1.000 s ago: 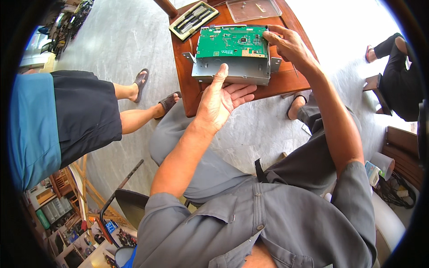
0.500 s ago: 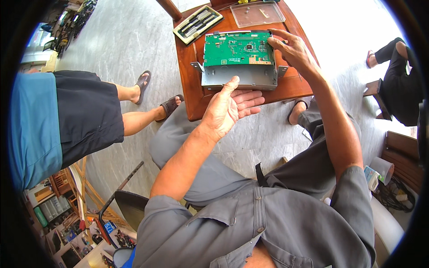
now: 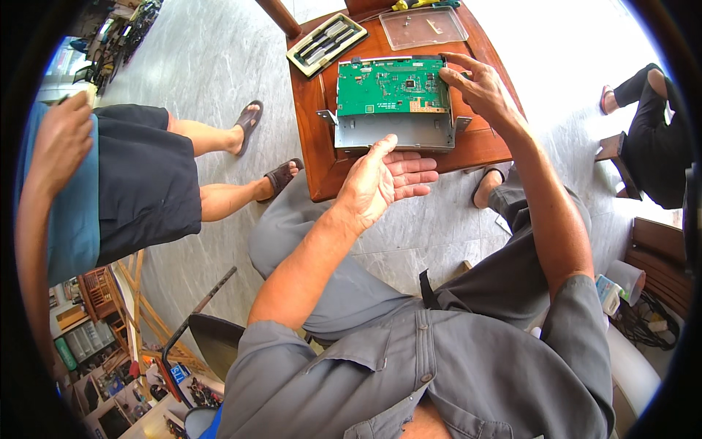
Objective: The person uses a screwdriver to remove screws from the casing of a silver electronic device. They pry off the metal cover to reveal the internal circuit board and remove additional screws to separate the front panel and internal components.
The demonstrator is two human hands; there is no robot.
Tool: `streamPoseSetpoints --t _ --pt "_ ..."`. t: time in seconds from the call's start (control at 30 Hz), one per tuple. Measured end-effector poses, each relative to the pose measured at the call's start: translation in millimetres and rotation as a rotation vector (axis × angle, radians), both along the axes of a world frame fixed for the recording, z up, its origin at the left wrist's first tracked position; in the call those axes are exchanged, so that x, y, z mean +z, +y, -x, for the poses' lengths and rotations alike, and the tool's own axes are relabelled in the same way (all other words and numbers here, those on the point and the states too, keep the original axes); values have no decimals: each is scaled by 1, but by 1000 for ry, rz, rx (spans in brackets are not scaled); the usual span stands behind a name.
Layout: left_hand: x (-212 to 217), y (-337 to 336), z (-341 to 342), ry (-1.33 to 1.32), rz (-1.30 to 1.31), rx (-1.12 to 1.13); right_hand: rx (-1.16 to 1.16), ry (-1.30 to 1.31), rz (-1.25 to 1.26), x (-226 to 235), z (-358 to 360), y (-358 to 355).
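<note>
A shallow grey metal case [image 3: 395,130] with side brackets sits on the brown wooden chair seat [image 3: 322,172]. Its far part holds a green circuit board [image 3: 391,88]; the near part shows bare metal. My right hand [image 3: 482,88] grips the far right corner, thumb by the board's edge and index finger bent over the rim. Palm up, my left hand [image 3: 380,179] lies at the near edge, its thumb up against the case wall and its other fingers stretched out below. Whether that hand bears any of the case's weight is hard to see.
Behind the case lie a tray of small tools [image 3: 327,44] and a clear plastic lid [image 3: 423,28] holding tiny parts. Yellow-handled tools [image 3: 413,4] rest at the far edge. One person [image 3: 146,168] stands close at left; another [image 3: 654,139] sits at right.
The case has tipped slightly, showing less of its near wall. My left fingers have straightened a little away from it. The left person's hand has come into view.
</note>
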State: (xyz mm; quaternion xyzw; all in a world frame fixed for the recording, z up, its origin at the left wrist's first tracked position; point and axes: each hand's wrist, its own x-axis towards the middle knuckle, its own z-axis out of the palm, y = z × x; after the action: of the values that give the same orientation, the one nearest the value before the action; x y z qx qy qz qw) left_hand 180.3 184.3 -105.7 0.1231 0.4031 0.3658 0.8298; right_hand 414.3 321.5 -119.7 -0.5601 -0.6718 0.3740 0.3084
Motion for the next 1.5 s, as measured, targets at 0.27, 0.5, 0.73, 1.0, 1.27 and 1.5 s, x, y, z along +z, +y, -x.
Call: streamPoseSetpoints --t 0.27,0.5,0.73,1.0,1.27,1.5 --pt "6 0 0 -7 -27 -143 8 -30 -39 -7 0 5" --pt "33 11 30 491 -574 131 3 -25 -102 -13 -1 7" --pt "26 29 79 907 -749 437 25 -2 -178 -20 -2 10" --pt "15 32 82 1344 -906 160 14 -54 -199 -17 -1 9" --pt "17 33 82 1247 -808 87 14 -91 -212 12 -14 2" --pt "13 39 84 1207 -769 125 218 -144 -38 37 -26 -19"
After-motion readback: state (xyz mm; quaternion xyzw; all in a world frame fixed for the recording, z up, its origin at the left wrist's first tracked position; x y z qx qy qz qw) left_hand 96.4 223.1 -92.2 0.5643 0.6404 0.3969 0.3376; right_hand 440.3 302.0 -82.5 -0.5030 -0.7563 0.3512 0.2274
